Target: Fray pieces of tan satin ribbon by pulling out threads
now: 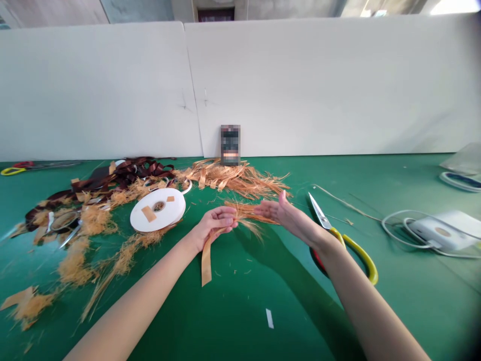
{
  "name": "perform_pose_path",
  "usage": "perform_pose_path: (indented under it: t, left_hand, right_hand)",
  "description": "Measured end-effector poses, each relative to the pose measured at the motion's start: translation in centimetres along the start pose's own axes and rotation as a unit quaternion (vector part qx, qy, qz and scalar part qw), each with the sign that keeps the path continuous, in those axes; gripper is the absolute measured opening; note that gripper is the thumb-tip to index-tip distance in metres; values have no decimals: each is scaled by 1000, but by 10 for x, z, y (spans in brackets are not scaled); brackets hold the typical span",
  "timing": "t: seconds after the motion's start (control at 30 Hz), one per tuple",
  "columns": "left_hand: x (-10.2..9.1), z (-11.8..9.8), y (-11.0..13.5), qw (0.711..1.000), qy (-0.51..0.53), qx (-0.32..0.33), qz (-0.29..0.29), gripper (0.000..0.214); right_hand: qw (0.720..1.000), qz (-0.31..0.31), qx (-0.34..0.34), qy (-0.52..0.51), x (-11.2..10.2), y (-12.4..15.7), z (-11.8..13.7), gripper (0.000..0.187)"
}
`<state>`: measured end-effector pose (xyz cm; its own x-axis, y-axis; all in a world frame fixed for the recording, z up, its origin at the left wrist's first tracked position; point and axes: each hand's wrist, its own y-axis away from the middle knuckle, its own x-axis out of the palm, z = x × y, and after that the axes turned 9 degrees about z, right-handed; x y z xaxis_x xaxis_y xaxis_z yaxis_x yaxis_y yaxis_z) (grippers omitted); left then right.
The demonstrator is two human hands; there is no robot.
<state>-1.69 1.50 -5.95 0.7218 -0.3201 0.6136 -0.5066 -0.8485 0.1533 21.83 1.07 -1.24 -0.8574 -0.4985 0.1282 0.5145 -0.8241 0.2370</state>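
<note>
We see a white partition [300,85] along the far edge of the green bench [413,311], with a blurred box [230,145] standing against it. At the upper left of the frame lie yellow-handled scissors [22,168], and a tangle of dark brown ribbon [128,173] sits to their right. On the right we find larger yellow-handled shears [358,255], then a white device [443,230] beside a looped white cable [391,230].

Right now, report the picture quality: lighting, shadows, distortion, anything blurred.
Head view: soft, fairly even daylight; a long dark shadow falls beside the right forearm on the green mat; the white wall bows from wide-angle distortion; the small box against it is pixelated.
</note>
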Motion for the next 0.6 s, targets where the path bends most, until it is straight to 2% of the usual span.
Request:
perform_pose_path:
  t: [0.07,0.2,0.27,0.33,0.4,0.47,0.5,0.53,0.6]
  left_hand:
    - [1,2,1,999,-36,-24,32,36]
    - [4,3,2,996,-62,-36,48,34]
    - [4,3,1,998,-48,-14,28,32]
    - [3,2,0,1000,-24,5,9,29]
    - [3,1,-1,1000,9,17,-9,26]
    - [3,0,-1,998,44,27,-21,24]
    - [3,-1,-1,998,57,30,-23,24]
    - [3,-2,0,997,65,29,-23,23]
    - [3,-3,3,997,70,20,-17,23]
  right_hand:
    - [996,-47,-68,-21,2,-3,2,66]
    - [976,-77,-190,-67,-1,1,7,72]
    - [975,-87,-193,-70,-4,6,8,69]
    - [987,-63,-133,-64,-6,10,8,77]
    - [998,41,-16,-51,-5,11,9,94]
    - [980,170,96,-41,-2,11,9,106]
    - [967,213,132,-40,-1,11,8,109]
    - [961,230,150,-42,0,10,7,111]
    - [965,213,145,-53,0,10,4,107]
